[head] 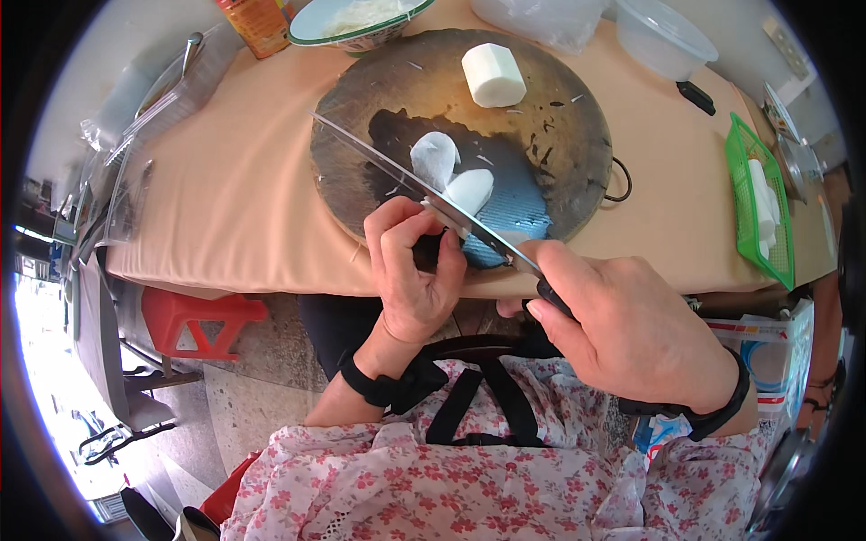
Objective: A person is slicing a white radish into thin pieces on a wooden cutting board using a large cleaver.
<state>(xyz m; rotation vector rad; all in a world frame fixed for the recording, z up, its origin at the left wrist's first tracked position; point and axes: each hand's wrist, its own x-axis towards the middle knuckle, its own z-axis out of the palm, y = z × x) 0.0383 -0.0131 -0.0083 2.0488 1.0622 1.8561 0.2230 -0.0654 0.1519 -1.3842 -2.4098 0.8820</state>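
Observation:
A long-bladed kitchen knife (pixel 399 170) slants over a round wooden chopping board (pixel 575 135). My right hand (pixel 622 324) grips its black handle, with the index finger along the blade. On the near side of the blade my left hand (pixel 416 264) has bent fingers, their tips against a thin white slice (pixel 443 218), apparently radish, partly hidden by fingers and knife. Two pale slices, one curled (pixel 433 159) and one flatter (pixel 472 189), lie just beyond the blade. Towards the board's far edge stands a thick peeled white radish chunk (pixel 494 76).
White shreds fill a green-rimmed bowl (pixel 365 20) behind the board. A translucent plastic tub (pixel 666 40) and a plastic bag (pixel 541 20) are at the back. White pieces lie in a green basket (pixel 736 203) to the right. A red stool (pixel 196 318) stands below the table's left side.

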